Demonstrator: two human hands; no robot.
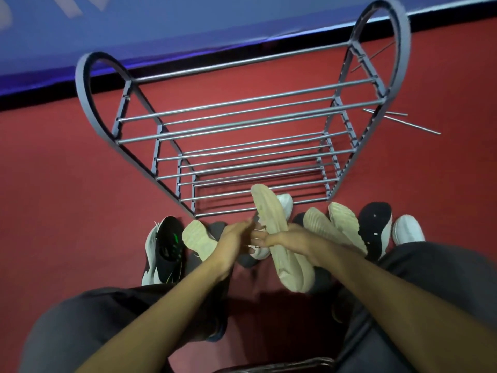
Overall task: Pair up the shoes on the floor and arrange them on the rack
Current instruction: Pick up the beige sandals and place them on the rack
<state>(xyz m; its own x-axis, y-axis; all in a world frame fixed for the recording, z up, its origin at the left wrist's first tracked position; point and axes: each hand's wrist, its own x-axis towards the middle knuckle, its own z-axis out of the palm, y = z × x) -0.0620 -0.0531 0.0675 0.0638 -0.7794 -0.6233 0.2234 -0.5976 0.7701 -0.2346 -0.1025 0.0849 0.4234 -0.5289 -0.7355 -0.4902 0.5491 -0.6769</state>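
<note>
A grey metal shoe rack (242, 122) with several tiers of bars stands on the red floor ahead of me, with no shoes on it. My right hand (293, 242) grips a cream-soled shoe (277, 219), held sole up and pointing at the rack's lowest bars. My left hand (234, 238) is close beside it, fingers curled on a white and grey shoe (259, 251). On the floor lie a black and white shoe with green marks (164, 249), a cream-soled shoe (199, 239), a white shoe (287, 204), two more cream soles (336, 224), a black-soled shoe (375, 227) and a white shoe (407, 230).
Loose metal rods (400, 119) lie on the floor right of the rack. A blue wall (188, 25) with a black skirting runs behind it. My knees in grey trousers (80, 319) frame the bottom of the view, and open red floor lies left of the rack.
</note>
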